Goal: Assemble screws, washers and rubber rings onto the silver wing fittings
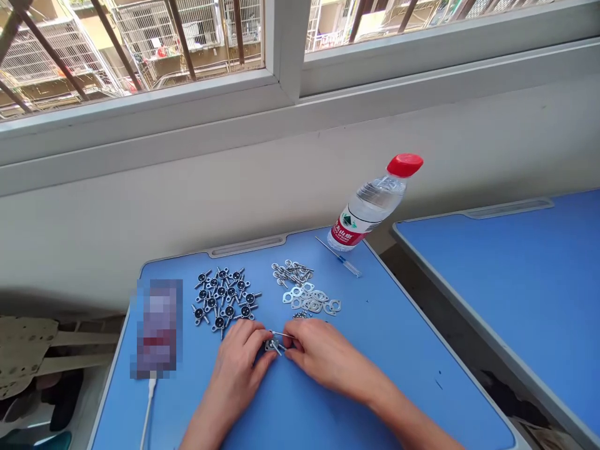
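My left hand (241,359) pinches a small metal fitting (273,345) with a short stem, holding it just above or on the blue table. From the right, my right hand (323,350) grips a thin metal rod (284,335) whose tip reaches the top of the fitting. Fingers partly cover both pieces. Beyond my left hand lies a group of metal fittings with black round centres (222,292). Flat metal plates with holes (312,299) are spread past my right hand, with a little heap of tiny parts (301,315) close to its fingers. Ring-ended metal pins (291,273) lie farther back.
A water bottle with a red cap (370,203) stands at the far right corner, beside a blue-and-clear pen-like tool (344,261). On the left a blurred phone-like object (159,328) has a white cable (148,406). A second blue table (510,269) stands right, across a gap.
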{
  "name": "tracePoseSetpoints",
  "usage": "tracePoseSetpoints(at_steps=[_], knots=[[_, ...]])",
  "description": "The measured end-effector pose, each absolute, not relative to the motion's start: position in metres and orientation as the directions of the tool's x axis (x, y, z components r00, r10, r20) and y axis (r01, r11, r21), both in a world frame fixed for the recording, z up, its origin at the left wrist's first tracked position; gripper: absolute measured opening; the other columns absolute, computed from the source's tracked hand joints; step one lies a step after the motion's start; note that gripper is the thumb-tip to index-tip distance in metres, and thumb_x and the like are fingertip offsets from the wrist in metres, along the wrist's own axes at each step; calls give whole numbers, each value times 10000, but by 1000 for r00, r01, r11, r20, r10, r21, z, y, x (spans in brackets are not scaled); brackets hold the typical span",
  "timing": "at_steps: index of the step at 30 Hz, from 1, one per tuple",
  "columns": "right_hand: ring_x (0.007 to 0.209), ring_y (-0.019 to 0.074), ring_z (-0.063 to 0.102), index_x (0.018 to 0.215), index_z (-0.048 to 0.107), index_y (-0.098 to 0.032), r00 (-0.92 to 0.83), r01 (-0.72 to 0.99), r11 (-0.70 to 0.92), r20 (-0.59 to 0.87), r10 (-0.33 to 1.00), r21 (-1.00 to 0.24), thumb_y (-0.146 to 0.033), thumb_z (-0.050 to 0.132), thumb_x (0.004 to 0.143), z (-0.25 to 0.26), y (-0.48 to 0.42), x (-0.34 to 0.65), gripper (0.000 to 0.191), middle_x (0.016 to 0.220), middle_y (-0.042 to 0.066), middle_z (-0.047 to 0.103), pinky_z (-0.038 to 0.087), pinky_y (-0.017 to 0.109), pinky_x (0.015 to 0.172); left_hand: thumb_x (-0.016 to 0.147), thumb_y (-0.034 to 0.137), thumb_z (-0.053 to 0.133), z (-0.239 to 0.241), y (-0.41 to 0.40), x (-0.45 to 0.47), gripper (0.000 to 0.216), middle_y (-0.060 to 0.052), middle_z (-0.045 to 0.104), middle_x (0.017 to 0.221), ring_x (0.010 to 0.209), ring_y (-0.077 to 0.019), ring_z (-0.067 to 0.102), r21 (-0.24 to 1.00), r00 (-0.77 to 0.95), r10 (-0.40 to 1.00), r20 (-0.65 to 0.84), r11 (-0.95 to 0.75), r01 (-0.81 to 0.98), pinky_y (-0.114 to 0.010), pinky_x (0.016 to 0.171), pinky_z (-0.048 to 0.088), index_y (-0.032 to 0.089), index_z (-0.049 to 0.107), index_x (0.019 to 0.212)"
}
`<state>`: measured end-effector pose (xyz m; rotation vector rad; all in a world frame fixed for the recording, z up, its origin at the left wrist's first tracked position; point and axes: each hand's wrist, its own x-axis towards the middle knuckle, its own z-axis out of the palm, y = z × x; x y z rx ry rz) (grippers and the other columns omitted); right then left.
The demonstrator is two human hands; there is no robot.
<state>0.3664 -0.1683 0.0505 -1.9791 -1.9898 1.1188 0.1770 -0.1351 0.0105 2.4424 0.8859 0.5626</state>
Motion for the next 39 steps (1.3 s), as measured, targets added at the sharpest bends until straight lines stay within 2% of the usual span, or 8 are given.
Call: tracePoseSetpoints(at_steps=[23, 28, 31, 36, 39], knots=[[735, 162, 600, 800, 624, -179, -122, 815, -156, -429, 895, -558, -89, 559, 845, 49, -170, 367, 120, 796, 13, 673, 285, 252, 595, 986, 211, 478, 7, -134, 177, 142, -65, 631, 954, 865, -204, 562, 628, 711, 678, 187, -639, 444, -337, 737, 491, 195, 608, 1042], [688, 150, 574, 785, 608, -184, -138, 763, -147, -381, 914, -630, -135, 586, 860, 52, -170, 371, 92, 746, -1, 652, 320, 247, 594, 985, 222, 477, 7, -133, 177, 148, -65, 643, 946, 866, -209, 572, 616, 711, 673, 204, -652, 442, -340, 743, 499, 206, 612, 1045], [673, 148, 564, 803, 608, -197, -64, 717, -175, -315, 947, -675, -172, 569, 873, 58, -167, 384, 84, 728, -7, 635, 357, 247, 601, 985, 222, 477, 7, -132, 177, 145, -66, 646, 950, 868, -210, 576, 609, 714, 668, 208, -660, 440, -340, 746, 507, 199, 610, 1037], [685, 159, 553, 810, 596, -208, 230, 705, -292, -182, 956, -646, -207, 481, 892, 67, -167, 421, 142, 801, 13, 632, 383, 264, 603, 974, 214, 492, 5, -132, 175, 135, -63, 647, 956, 866, -208, 584, 594, 712, 669, 215, -668, 448, -337, 746, 513, 197, 612, 1035], [721, 168, 556, 789, 596, -207, 251, 711, -302, -171, 953, -635, -196, 471, 873, 72, -170, 432, 152, 817, 18, 631, 390, 269, 623, 964, 212, 513, 4, -131, 174, 125, -59, 649, 962, 874, -208, 591, 583, 709, 666, 233, -679, 446, -337, 749, 518, 198, 616, 1035]])
